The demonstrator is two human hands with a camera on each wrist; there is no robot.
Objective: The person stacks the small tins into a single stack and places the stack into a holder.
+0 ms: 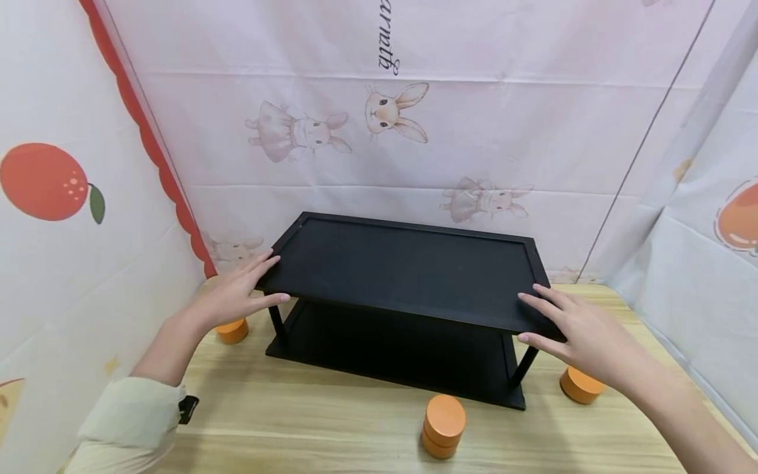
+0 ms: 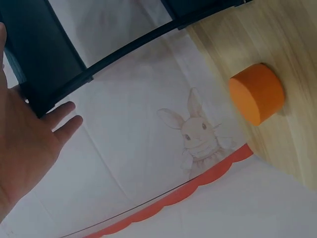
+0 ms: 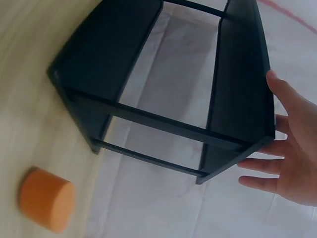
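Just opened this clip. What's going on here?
A person's left hand and right hand rest at opposite ends of the top of a black two-tier shelf, which stands on a wooden table. One orange cylinder sits near the shelf's left end, a second cylinder near its right, and a third cylinder stands in front.

1. Rack (image 1: 403,270): on table (image 1: 266,421).
2. L hand (image 1: 233,296): at rack's top tier, L end.
3. R hand (image 1: 592,332): rack's top tier, R end, nr front corner.
4. L cyl (image 1: 232,331): L of rack.
5. R cyl (image 1: 582,385): R of rack.
6. Front cyl (image 1: 444,424): before rack, twd R half.
7. Rear sheet (image 1: 385,158): behind rack.
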